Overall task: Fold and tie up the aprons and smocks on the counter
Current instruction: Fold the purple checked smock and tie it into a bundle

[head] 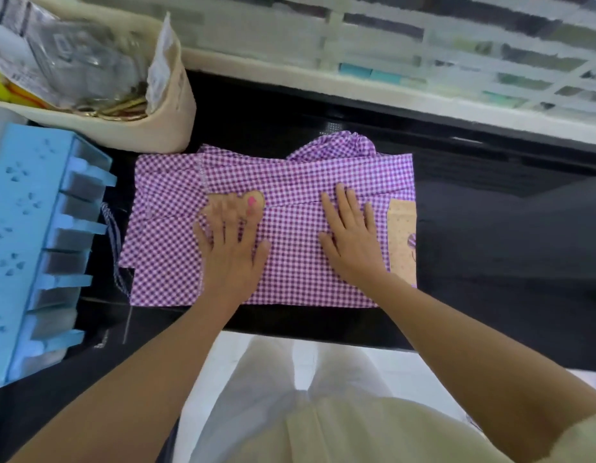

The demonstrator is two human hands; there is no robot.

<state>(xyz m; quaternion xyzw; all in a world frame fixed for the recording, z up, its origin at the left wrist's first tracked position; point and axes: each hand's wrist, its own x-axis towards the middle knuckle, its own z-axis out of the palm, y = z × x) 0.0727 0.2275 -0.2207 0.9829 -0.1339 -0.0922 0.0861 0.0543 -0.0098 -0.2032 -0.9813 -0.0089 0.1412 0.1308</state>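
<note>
Gingham purple smock (pixel 289 235) folded square on glossy black counter (pixel 490 262), left hand (pixel 231 252), right hand (pixel 351 242), grip spread flat.

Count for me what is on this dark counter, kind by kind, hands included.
Purple checked garment: 1
Blue rack: 1
Cream basket: 1
Left hand and right hand, flat on the garment: 2
Total: 5
</note>
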